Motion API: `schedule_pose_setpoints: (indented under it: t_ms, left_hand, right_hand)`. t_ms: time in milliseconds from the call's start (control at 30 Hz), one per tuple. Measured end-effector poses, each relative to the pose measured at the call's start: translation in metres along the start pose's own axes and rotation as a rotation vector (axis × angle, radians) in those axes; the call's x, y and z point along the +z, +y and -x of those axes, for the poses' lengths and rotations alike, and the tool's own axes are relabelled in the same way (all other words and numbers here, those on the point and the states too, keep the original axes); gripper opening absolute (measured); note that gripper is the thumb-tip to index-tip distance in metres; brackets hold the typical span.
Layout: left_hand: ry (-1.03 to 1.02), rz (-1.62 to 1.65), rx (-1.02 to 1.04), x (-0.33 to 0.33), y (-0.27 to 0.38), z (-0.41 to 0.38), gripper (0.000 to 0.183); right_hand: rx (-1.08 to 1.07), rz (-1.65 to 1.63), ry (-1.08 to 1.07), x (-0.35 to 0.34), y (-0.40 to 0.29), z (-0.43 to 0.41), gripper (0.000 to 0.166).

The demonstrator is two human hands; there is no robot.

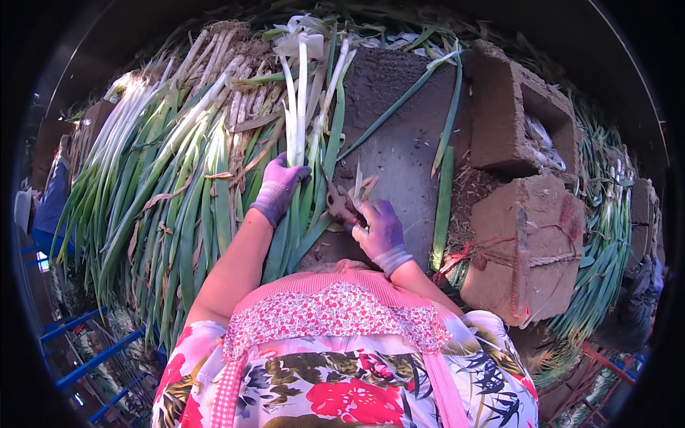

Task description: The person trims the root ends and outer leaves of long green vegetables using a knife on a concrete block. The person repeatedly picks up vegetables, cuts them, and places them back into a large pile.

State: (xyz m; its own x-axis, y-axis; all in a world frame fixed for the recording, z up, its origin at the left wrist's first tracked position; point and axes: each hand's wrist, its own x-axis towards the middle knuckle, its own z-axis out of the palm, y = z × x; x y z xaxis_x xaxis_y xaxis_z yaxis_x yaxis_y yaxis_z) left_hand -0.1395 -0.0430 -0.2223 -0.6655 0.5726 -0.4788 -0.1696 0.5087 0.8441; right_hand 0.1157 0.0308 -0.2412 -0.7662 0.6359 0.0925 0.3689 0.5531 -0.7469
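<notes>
My left hand [283, 184], in a purple knit glove, is closed around a few long green onions [298, 101]. Their white stems point away from me and their green leaves [291, 241] run back towards my apron. Just to the right, my right hand [379, 227] wears a matching glove and grips a dark, rusty cutting tool [340, 204], apparently scissors. Its blades are hard to make out against the leaves. Pale, dry leaf strips [364, 182] show beside the tool. A thick heap of untrimmed green onions [176, 176], roots at the far end, lies left of my left hand.
A dark board [406, 160] in front of me bears loose leaves [444, 208]. On its right stand a hollow concrete block [495, 117] and another block [524, 246] tied with rope. Bundled green onions [604, 235] lie beyond. Blue metal rails [96, 356] are at lower left, near another person's sleeve [51, 203].
</notes>
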Motion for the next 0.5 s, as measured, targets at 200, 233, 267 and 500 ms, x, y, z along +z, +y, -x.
schedule_pose_setpoints:
  t_ms: [200,233,267,500]
  left_hand:
    - [0.053,-0.038,0.074,0.015,0.006,-0.009,0.049]
    - [0.075,-0.081,0.083,0.016,0.005,-0.010,0.048]
    - [0.096,-0.125,0.094,0.017,0.004,-0.011,0.047]
    - [0.102,-0.234,0.136,0.017,0.006,-0.014,0.047]
  right_hand:
    - [-0.052,0.080,0.090,0.015,0.009,-0.051,0.055]
    - [-0.068,0.072,0.117,0.018,0.010,-0.061,0.055]
    - [-0.084,0.063,0.145,0.019,0.011,-0.072,0.055]
    - [-0.063,0.087,0.178,0.023,0.017,-0.121,0.050]
